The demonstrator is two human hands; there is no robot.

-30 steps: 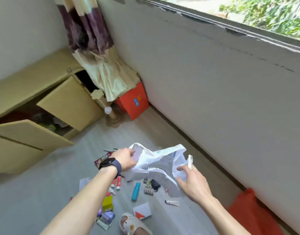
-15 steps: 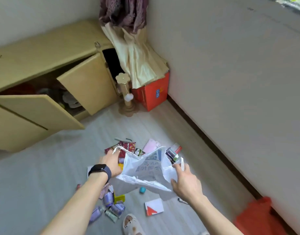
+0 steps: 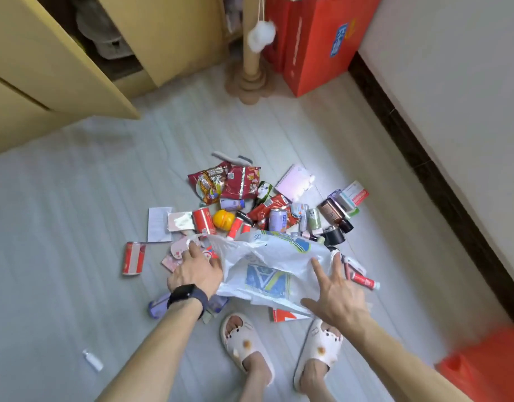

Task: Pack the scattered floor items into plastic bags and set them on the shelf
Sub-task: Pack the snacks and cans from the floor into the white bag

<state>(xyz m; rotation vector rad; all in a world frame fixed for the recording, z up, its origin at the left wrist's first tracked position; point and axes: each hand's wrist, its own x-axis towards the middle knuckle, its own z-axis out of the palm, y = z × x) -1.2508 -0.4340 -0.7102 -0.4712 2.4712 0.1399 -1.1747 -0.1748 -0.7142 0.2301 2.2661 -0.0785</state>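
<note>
Plastic fills the gap between our hands: a thin white plastic bag (image 3: 267, 265) with blue and green print, crumpled and limp, sits low in the middle of the frame and drapes over the lower edge of the pile (image 3: 267, 210) on the pale floor (image 3: 76, 213). Our left hand (image 3: 195, 271), with a dark watch (image 3: 186, 294) on the wrist, grips the bag's left rim with curled fingers, one finger reaching straight out over the plastic handle. Our right hand (image 3: 334, 297) lies spread against the bag's right side, fingers straight and fanned; we cannot tell whether the handle is hooked on one of them. Everything we must pack lies above the bag in the frame, so the coming move is, we judge, a reach upward. The red can (image 3: 203, 221) and the smooth yellow ball-like thing (image 3: 223, 219) sit just above the left hand, which is the nearer one. The purple can (image 3: 277, 220) lies above the bag's middle. A second red can (image 3: 133, 258) lies apart at centre left, its long axis running up and down the frame. A red and white tube (image 3: 363, 280) lies just right of the right hand, slanting down to the right. Glossy snack packets (image 3: 229, 181) crinkle at the pile's top. The yellow cabinet (image 3: 61, 53) stands open at upper left.
</note>
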